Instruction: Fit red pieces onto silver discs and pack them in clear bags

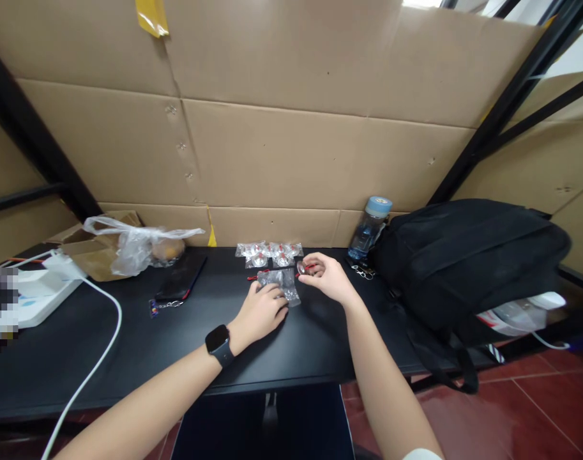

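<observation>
My left hand (261, 313), with a black smartwatch (219, 345) on its wrist, rests fingers down on a small clear plastic bag (282, 282) on the black table (128, 345). My right hand (325, 276) is curled in a pinch around a small clear round part with a red piece (304, 268), just right of the bag. Behind both hands lies a row of several small clear packets with red and white contents (270, 253).
A black backpack (468, 268) fills the table's right end, with a water bottle (369, 228) and keys (363, 273) beside it. A phone (181, 281), a keychain (163, 306), a plastic bag on a box (133, 246) and a power strip with white cable (46, 291) sit left. Cardboard lines the wall.
</observation>
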A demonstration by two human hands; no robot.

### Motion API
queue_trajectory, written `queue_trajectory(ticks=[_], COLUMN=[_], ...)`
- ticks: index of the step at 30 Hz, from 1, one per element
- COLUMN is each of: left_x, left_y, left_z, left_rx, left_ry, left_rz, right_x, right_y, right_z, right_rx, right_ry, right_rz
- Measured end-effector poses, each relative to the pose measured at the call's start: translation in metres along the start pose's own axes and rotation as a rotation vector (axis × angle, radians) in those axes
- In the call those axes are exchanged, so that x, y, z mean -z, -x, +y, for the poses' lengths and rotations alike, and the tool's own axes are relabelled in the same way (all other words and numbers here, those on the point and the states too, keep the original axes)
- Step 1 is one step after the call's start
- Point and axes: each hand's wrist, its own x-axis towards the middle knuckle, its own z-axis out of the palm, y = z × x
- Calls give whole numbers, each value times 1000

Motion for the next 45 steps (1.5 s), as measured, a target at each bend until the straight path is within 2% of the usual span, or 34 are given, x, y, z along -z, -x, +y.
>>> queue_trajectory(ticks=[6, 11, 15, 28, 31, 36, 41, 43, 45], left_x=[-1, -6, -8, -9, -8, -5, -4, -4, -3], left_y=[4, 10, 11, 13, 13, 13, 12, 12, 12], left_z=[-3, -8, -10, -8, -9, -12, -13, -12, -12], left_rx=[-77, -93, -108, -100, -97, -107, -117, -118, -115], left_ry=[150, 163, 169, 165, 176, 202, 214, 214, 215], left_rz=[-137, -162, -174, -172, -174, -184, -184, -191, -200], right_x=[6, -6, -11, -15, -18, -19, -14, -15, -19], right_y=[43, 48, 42, 42, 39, 33, 33, 31, 27], right_z=[-5, -7, -5, -8, -5, 11, 24, 22, 17], right_rx=[-75, -73, -103, -111, -102, -46, 72, 103, 116], right_ry=[360, 587, 684, 717, 695, 547, 353, 384, 501], right_rz=[-209, -227, -224, -268, -242, -201, -293, -316, -277])
